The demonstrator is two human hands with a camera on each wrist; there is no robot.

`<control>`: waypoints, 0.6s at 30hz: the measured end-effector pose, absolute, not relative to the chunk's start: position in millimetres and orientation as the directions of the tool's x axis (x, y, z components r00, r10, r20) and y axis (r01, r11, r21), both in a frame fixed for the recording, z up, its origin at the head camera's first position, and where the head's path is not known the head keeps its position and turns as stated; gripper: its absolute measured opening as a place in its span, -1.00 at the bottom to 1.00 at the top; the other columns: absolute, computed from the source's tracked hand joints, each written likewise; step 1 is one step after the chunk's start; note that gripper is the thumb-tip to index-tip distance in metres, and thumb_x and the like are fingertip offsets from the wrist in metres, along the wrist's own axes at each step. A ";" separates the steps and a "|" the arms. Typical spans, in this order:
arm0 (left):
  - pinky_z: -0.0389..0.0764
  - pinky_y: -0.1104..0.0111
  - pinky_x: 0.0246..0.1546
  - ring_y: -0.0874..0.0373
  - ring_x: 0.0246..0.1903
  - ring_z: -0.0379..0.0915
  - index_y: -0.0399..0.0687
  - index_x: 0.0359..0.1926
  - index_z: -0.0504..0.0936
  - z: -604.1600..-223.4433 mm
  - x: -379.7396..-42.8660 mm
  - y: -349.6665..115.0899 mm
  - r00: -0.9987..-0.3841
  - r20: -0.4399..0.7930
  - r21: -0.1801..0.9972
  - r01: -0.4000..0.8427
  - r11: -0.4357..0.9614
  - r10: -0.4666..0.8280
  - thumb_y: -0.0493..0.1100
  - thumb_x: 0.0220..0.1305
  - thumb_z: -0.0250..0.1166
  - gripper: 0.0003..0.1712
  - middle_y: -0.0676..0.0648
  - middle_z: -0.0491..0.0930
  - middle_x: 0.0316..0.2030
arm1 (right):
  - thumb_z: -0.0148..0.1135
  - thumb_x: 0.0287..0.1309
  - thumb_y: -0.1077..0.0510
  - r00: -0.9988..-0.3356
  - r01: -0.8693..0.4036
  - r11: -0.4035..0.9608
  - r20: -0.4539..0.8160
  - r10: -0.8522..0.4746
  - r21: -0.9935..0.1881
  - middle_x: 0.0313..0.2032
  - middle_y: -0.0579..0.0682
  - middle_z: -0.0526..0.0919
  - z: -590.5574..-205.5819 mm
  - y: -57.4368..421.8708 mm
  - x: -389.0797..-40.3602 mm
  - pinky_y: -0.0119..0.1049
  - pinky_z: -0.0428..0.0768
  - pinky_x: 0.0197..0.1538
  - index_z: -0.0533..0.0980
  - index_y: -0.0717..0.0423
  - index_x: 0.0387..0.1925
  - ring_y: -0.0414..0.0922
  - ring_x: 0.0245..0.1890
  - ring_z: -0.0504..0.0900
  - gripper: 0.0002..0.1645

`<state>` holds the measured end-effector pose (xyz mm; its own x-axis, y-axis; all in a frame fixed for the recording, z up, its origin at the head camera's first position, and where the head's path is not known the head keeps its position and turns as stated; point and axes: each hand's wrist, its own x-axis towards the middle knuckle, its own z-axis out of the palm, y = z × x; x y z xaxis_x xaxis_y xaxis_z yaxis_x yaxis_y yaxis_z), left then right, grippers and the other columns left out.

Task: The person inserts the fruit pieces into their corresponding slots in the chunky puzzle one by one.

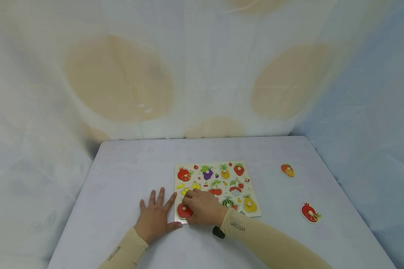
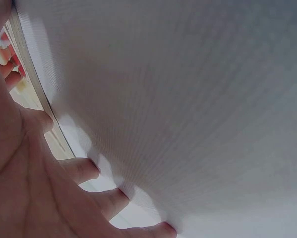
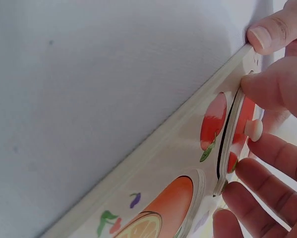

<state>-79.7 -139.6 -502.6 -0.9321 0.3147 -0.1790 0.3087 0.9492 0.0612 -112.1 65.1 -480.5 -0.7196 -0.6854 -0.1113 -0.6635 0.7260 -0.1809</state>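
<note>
A wooden fruit puzzle board lies on the table. At its near left corner my right hand holds a round red fruit puzzle piece. In the right wrist view, thumb and fingers are at the edges of the red piece, around its pale knob, and the piece stands slightly tilted above the board surface. My left hand lies with spread fingers at the board's left edge, its thumb touching the near corner. The left wrist view shows its fingertips on the table and a strip of the board's edge.
To the right of the board lie a loose orange piece and a loose pomegranate piece. A small black object shows by the right wrist. Fabric hangs behind the table and at both sides.
</note>
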 end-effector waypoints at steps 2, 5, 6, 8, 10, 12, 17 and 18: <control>0.16 -0.48 0.11 -0.49 0.38 -0.01 0.23 0.53 0.20 -502.0 -79.5 -139.3 -0.932 -0.178 0.064 0.311 0.948 0.317 0.61 -0.05 0.26 0.19 -0.34 0.09 0.47 | 0.46 0.06 -0.23 -0.720 -0.661 0.725 -0.109 -0.686 -0.197 0.07 -0.16 0.58 -481.3 65.9 -112.4 -0.24 0.57 0.07 0.62 -0.19 0.08 -0.16 0.06 0.52 -0.45; 0.16 -0.48 0.11 -0.49 0.38 -0.02 0.23 0.54 0.20 -500.6 -79.1 -138.8 -0.930 -0.184 0.065 0.310 0.948 0.317 0.61 -0.05 0.26 0.19 -0.34 0.08 0.47 | 0.45 0.08 -0.22 -0.719 -0.657 0.722 -0.105 -0.687 -0.216 0.07 -0.16 0.57 -482.9 67.2 -113.6 -0.26 0.58 0.05 0.62 -0.19 0.07 -0.17 0.05 0.52 -0.48; 0.15 -0.48 0.12 -0.49 0.38 -0.02 0.23 0.54 0.19 -500.5 -79.0 -138.6 -0.930 -0.186 0.066 0.310 0.949 0.317 0.61 -0.04 0.26 0.19 -0.34 0.08 0.47 | 0.45 0.09 -0.21 -0.718 -0.658 0.720 -0.104 -0.688 -0.222 0.07 -0.16 0.57 -483.3 67.6 -114.0 -0.27 0.58 0.04 0.62 -0.19 0.07 -0.18 0.06 0.52 -0.48; 0.15 -0.48 0.12 -0.49 0.38 -0.03 0.23 0.54 0.19 -500.4 -78.9 -138.8 -0.930 -0.187 0.065 0.310 0.948 0.317 0.61 -0.04 0.26 0.19 -0.34 0.08 0.48 | 0.46 0.09 -0.20 -0.714 -0.659 0.713 -0.100 -0.693 -0.237 0.06 -0.18 0.57 -484.3 68.5 -115.2 -0.29 0.58 0.04 0.63 -0.19 0.05 -0.19 0.05 0.52 -0.51; 0.15 -0.48 0.12 -0.49 0.38 -0.03 0.23 0.54 0.19 -500.3 -78.7 -139.2 -0.930 -0.184 0.066 0.311 0.948 0.318 0.61 -0.04 0.26 0.19 -0.34 0.08 0.48 | 0.47 0.08 -0.18 -0.711 -0.658 0.708 -0.099 -0.697 -0.259 0.06 -0.19 0.57 -485.5 69.5 -116.3 -0.31 0.57 0.04 0.64 -0.20 0.02 -0.20 0.06 0.51 -0.54; 0.15 -0.48 0.12 -0.49 0.38 -0.02 0.23 0.54 0.18 -499.8 -78.5 -139.8 -0.930 -0.178 0.066 0.314 0.947 0.321 0.60 -0.04 0.26 0.18 -0.34 0.08 0.47 | 0.49 0.07 -0.16 -0.706 -0.657 0.699 -0.095 -0.702 -0.282 0.05 -0.21 0.56 -485.7 70.4 -117.2 -0.32 0.56 0.05 0.64 -0.21 -0.02 -0.21 0.06 0.50 -0.57; 0.18 -0.48 0.10 -0.49 0.37 0.01 0.20 0.53 0.21 -496.9 -77.5 -140.1 -0.929 -0.159 0.069 0.327 0.943 0.334 0.59 -0.03 0.27 0.17 -0.35 0.11 0.46 | 0.51 0.07 -0.11 -0.707 -0.644 0.692 -0.093 -0.701 -0.325 0.05 -0.21 0.57 -485.7 71.7 -119.0 -0.32 0.55 0.09 0.66 -0.22 -0.08 -0.21 0.07 0.51 -0.65; 0.18 -0.48 0.10 -0.49 0.37 0.02 0.20 0.53 0.21 -496.0 -77.3 -140.0 -0.929 -0.159 0.068 0.328 0.942 0.335 0.59 -0.02 0.27 0.17 -0.35 0.11 0.46 | 0.51 0.07 -0.10 -0.708 -0.641 0.694 -0.094 -0.699 -0.329 0.04 -0.21 0.57 -486.5 71.7 -119.5 -0.33 0.55 0.09 0.66 -0.23 -0.09 -0.22 0.07 0.51 -0.66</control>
